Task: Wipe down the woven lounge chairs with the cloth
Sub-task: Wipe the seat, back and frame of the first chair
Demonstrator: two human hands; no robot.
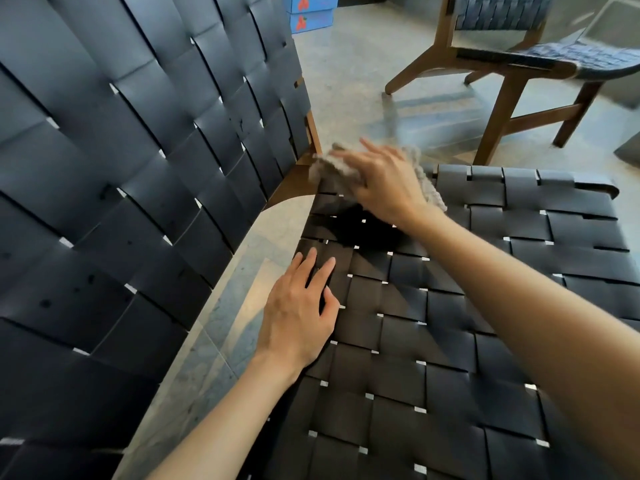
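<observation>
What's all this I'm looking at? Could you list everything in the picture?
near lounge chair: one, dark woven straps on brown wood, backrest at left, seat at lower right
second lounge chair: one, same weave and wood, upper right
cloth: one, grey, on the near seat's far corner beside the backrest
boxes: two, blue with red print, stacked at the top edge
floor: one, pale grey, under both chairs
left hand: one, lying flat on the near seat's edge by the backrest
right hand: one, fingers straight, pressing on the cloth
</observation>
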